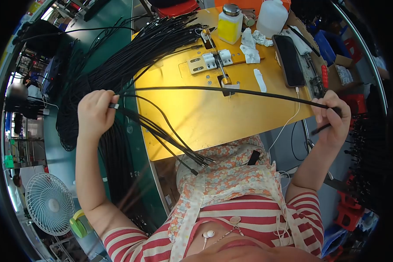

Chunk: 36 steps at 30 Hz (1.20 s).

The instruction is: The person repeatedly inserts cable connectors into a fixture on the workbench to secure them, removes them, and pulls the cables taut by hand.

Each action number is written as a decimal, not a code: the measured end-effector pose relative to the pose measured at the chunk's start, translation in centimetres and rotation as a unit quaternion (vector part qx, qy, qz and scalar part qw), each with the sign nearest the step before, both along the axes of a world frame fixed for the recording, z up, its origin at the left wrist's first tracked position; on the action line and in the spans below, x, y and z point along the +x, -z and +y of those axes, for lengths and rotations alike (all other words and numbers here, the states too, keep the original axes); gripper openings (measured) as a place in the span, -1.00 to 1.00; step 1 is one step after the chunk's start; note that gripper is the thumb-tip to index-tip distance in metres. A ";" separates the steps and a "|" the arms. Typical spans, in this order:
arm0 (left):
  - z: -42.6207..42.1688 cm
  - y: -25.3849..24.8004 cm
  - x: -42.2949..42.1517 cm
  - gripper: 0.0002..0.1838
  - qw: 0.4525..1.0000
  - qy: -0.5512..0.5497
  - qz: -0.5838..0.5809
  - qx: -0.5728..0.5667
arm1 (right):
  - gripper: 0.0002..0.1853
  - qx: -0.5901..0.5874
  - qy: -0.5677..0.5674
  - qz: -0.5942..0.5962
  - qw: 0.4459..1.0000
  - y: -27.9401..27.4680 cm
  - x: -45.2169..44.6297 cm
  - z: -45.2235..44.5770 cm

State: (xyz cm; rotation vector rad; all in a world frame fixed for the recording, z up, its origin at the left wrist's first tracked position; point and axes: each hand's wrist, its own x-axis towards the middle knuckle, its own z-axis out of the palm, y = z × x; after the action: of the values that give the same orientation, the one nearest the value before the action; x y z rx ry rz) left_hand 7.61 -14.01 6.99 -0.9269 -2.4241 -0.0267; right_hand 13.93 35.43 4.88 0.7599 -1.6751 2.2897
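My left hand [95,112] is closed around several black cables at the left, with a small metal-tipped connector [114,105] poking out by the fingers. From it a loose bunch of cables [168,137] slants down over the table edge, their ends near my apron. One black cable [231,90] stretches across from my left hand to my right hand [335,114]. My right hand is closed on that cable at the right, and a short black piece [321,129] sticks out below its fingers. Whether this piece is the same cable's end, I cannot tell.
A large pile of black cables [118,65] covers the green mat and reaches onto the yellow table [170,109]. A metal clamp fixture [216,61] is mounted there. Behind are a bottle of yellow liquid [230,26], a white bottle [273,17], tissues and a phone [289,61]. A fan [50,204] stands left.
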 end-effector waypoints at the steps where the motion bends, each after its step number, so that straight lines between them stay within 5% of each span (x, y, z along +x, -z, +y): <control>1: -0.4 -0.4 -0.1 -0.90 1.000 -0.013 0.002 -0.004 | -0.73 -0.054 0.003 -0.001 0.999 0.4 -0.1 0.0; 6: -3.3 -1.6 -1.2 -0.91 0.997 -0.058 0.049 -0.009 | -0.75 0.148 0.169 -0.088 0.970 -0.3 0.8 0.0; 8: -4.9 -2.5 -1.6 -0.88 0.972 -0.224 -0.075 -0.012 | -0.76 0.209 0.210 -0.072 0.952 -0.1 0.5 0.3; 10: -4.2 -3.5 -1.5 -0.77 0.931 -0.304 -0.202 0.024 | -0.76 0.256 0.131 -0.073 0.955 -1.1 0.5 -0.5; 16: 5.6 -5.8 2.2 -0.55 0.960 0.080 -0.212 0.164 | -0.74 0.303 -0.158 0.111 0.933 -2.5 -1.5 -8.2; 20: 12.8 -4.3 4.7 -0.45 0.967 0.162 -0.197 -0.006 | -0.78 0.257 -0.233 0.145 0.926 -0.4 -1.9 -14.5; 23: 14.5 0.3 3.5 -0.25 0.882 0.263 -0.280 0.274 | -0.76 0.163 -0.206 0.180 0.948 0.9 -2.5 -16.7; 25: 14.7 1.9 4.2 -0.25 0.695 0.290 -0.489 0.441 | -0.77 0.174 -0.152 0.191 0.954 -0.1 -3.5 -15.3; 27: 14.1 1.9 3.7 -0.34 0.646 0.276 -0.602 0.381 | -0.78 0.120 -0.107 0.115 0.980 -1.4 -3.4 -13.5; 28: 13.9 1.0 3.2 -0.35 0.730 0.223 -0.603 0.231 | -0.75 0.071 -0.063 0.118 0.988 -1.8 -3.6 -12.1; 30: 13.5 1.1 2.3 -0.61 0.804 0.105 -0.569 0.137 | -0.67 -0.022 0.031 0.129 0.991 -2.4 -4.0 -9.4; 33: 10.3 2.2 -0.8 -0.86 0.854 -0.030 -0.476 0.209 | -0.68 -0.293 0.071 0.151 0.941 -5.7 -4.7 -1.0; 34: 8.4 2.2 -1.8 -0.86 0.868 0.009 -0.430 0.248 | -0.75 -0.263 0.202 0.181 0.926 -6.8 -4.7 -1.2; 36: 5.6 0.3 -3.0 -0.83 0.862 -0.001 -0.435 0.260 | -0.82 -0.286 0.066 0.174 0.940 -6.4 -4.9 2.4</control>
State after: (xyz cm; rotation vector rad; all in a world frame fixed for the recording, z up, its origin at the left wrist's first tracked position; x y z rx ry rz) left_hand 4.64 -8.43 6.69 -0.7273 -2.9283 -1.2894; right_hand 9.00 37.85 11.31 0.8144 -0.8168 2.2072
